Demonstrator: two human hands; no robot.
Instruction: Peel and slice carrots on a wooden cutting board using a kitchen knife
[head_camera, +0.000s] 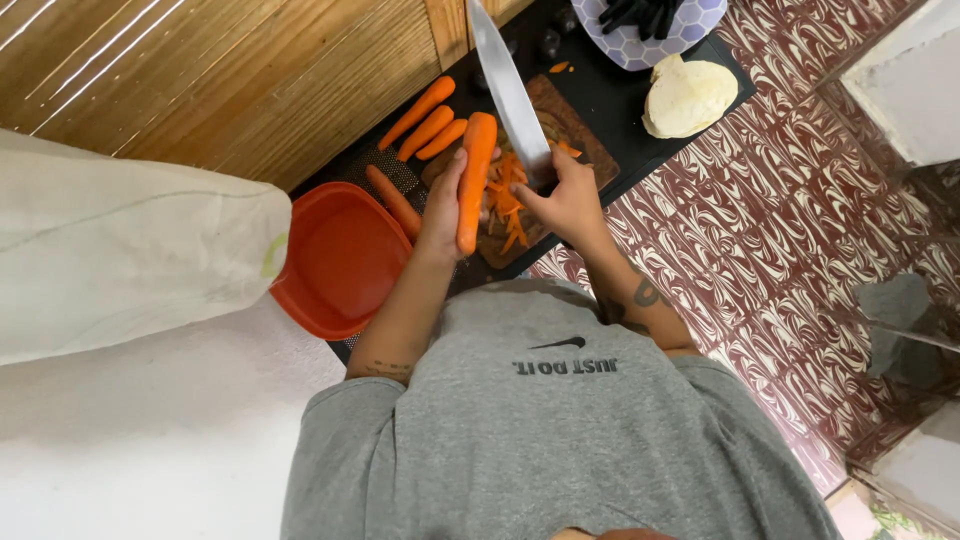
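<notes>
- Head view: I see my own grey shirt filling the lower frame, hiding whatever lies under my chest.
- A big pale sack lies at the left, cut off by the frame edge.
- The dark desk runs away from me over patterned red and white tiles; its near end is hidden by my arms.
- An orange-red tub sits by my left forearm, its inside bare.
- A pale rounded lump rests near the desk's right edge; I cannot tell what it is.
- A patterned bowl with dark pieces is cut off at the top.
- The brown cutting board carries orange peelings, half hidden by my hands.
- The knife blade points away from me; my right hand is clamped on its handle, which I cannot see.
- My left hand is closed around an upright carrot held over the board.
- Four more carrots lie just beyond.
</notes>
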